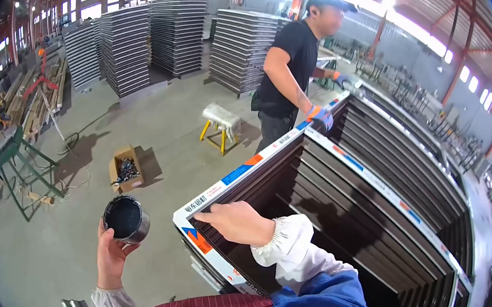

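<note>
My left hand (110, 256) is wrapped round a dark, round, open-topped tub (127, 219), holding it up beside the stack of frames. The tub's inside looks black with small pale specks; its contents are too dark to tell. Over the near left corner of a stack of dark rectangular frames (236, 176) is my right hand (237, 221), fingers curled together and tips at the top frame's corner. Anything between those fingertips is too small to make out. White film with blue and orange patches covers the top frame's faces.
Across the stack, a person in a black T-shirt (296, 56) rests gloved hands on the frames. A stool with yellow legs (220, 120) and a cardboard box of small parts (129, 170) stand on the floor. Tall panel stacks (121, 48) rise behind; a green metal stand (21, 158) is left.
</note>
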A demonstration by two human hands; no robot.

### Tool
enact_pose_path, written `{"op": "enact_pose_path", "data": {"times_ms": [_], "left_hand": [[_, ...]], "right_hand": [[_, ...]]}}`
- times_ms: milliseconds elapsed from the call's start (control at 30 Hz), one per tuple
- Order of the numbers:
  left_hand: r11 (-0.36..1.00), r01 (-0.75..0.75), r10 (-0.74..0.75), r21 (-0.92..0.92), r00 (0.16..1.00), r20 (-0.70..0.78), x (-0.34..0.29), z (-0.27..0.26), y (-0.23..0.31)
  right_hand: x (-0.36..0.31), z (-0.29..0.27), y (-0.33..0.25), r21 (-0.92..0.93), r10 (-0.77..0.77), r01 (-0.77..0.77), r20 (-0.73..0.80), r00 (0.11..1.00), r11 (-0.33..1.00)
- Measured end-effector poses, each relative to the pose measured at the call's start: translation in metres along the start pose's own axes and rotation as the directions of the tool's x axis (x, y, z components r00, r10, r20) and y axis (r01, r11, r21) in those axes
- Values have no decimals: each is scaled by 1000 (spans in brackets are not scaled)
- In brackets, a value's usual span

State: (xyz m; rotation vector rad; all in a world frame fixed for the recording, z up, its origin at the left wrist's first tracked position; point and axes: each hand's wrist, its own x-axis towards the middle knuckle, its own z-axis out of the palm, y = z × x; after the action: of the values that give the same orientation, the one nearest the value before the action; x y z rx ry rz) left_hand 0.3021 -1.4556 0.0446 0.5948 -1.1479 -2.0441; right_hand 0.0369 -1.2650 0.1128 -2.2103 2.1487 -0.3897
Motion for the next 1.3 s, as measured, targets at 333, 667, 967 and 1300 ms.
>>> {"op": "enact_pose_path", "data": {"times_ms": [333, 667, 967, 1300], "left_hand": [[999, 46, -45, 13, 996, -73, -5, -24, -8], [992, 109, -115, -68, 990, -84, -8, -31, -22], [996, 85, -83, -12, 993, 82, 11, -24, -4], [987, 140, -135, -81, 989, 63, -3, -19, 8]], "right_hand": [[162, 26, -104, 31, -334, 333, 139, 932, 943], [189, 37, -94, -60, -243, 347, 604, 759, 936], [41, -35, 46, 610, 163, -257, 207, 965, 750], [-74, 98, 56, 149, 75, -46, -192, 979, 988]]}}
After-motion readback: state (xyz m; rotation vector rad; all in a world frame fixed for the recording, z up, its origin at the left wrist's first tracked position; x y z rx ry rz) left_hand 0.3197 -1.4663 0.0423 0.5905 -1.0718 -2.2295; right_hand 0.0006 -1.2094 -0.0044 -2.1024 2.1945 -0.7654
